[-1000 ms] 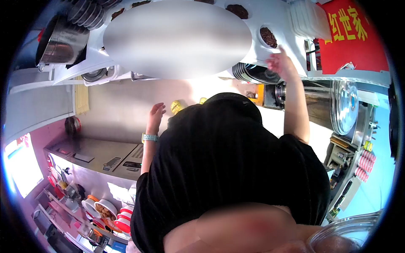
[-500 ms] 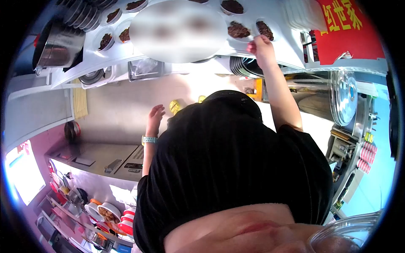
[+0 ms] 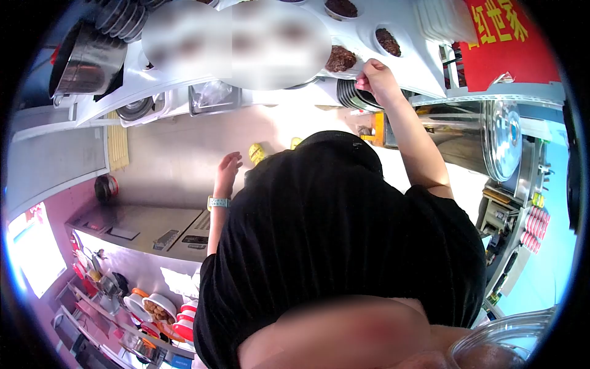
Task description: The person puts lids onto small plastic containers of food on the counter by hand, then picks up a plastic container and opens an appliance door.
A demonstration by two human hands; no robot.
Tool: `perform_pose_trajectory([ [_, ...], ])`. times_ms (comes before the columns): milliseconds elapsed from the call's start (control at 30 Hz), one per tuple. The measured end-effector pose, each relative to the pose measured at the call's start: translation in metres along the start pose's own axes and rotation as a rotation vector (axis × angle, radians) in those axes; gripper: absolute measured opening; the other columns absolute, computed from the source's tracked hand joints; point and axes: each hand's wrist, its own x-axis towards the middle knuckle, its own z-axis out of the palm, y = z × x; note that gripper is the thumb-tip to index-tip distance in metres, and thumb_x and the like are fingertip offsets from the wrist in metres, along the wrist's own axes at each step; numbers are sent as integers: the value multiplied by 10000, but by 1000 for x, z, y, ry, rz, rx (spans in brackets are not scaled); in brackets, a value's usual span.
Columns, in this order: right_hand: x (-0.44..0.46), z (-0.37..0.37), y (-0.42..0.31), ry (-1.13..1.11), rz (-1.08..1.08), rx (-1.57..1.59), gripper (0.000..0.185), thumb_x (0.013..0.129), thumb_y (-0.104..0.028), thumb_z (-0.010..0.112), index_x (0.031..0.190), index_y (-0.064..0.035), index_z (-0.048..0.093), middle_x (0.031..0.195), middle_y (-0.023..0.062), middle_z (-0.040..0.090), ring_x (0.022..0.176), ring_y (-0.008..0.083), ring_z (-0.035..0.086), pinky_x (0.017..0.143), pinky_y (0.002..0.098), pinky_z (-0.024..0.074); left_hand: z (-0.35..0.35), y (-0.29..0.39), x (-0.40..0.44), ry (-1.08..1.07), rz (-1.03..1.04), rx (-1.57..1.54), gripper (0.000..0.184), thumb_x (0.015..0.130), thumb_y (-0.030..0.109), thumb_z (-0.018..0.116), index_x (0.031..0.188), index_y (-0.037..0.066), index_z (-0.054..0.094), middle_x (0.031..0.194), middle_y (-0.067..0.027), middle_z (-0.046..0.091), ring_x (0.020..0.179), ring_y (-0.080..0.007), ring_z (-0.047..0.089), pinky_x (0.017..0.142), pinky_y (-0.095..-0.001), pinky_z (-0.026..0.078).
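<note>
My right hand (image 3: 376, 81) is at the front edge of the white counter, its fingers curled together at the rim of a white bowl (image 3: 353, 70). Dark brown, crumbly-looking food (image 3: 341, 58) fills that bowl; the fingertips are partly hidden. Farther right stands another white bowl with similar dark food (image 3: 388, 42), apart from the hand. My left hand (image 3: 228, 165) hangs low over the floor beside my body, holding nothing, its fingers loosely apart. A light-coloured watch (image 3: 219, 202) is on that wrist.
More food bowls (image 3: 340, 8) stand farther back; a blurred patch hides part of the counter. A metal pot (image 3: 86, 61) is at the left, stacked clear containers (image 3: 439, 21) and a red sign (image 3: 504, 46) at the right. Dark stacked dishes (image 3: 351, 95) sit below the counter.
The bowl by my right hand has shifted toward me and slightly left, together with the hand. My left hand has hardly moved.
</note>
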Motion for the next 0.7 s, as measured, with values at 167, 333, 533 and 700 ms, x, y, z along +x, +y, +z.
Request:
perform_pose_trajectory([
  [167,9,-8,-1,78,-166,95,131,908,-117,484,824,-17,491,717,111,582,618,182,600,628,294,551,-2,-5,-5,2,20,-9,322,941,223,477,1229,87,529,1166,-49,596,994,-152,562,865,-287,413],
  [333,3,-3,-6,-29,-28,42,136,922,-128,476,877,-2,495,762,128,596,625,183,605,626,275,550,-7,-16,2,-12,12,-11,313,946,219,476,1222,84,535,1163,-50,599,996,-155,566,867,-286,416],
  [533,16,-8,3,16,21,117,104,909,-87,491,865,6,503,770,125,594,625,182,603,642,281,553,-3,-10,-5,14,3,-5,310,950,214,473,1221,75,533,1170,-60,596,1000,-160,570,869,-291,423],
  [700,-1,-8,-26,23,-100,166,91,895,-85,494,838,-15,487,772,126,586,644,181,595,667,295,558,-1,-6,-11,43,9,8,313,948,219,477,1221,75,532,1169,-64,595,1003,-160,570,867,-297,429],
])
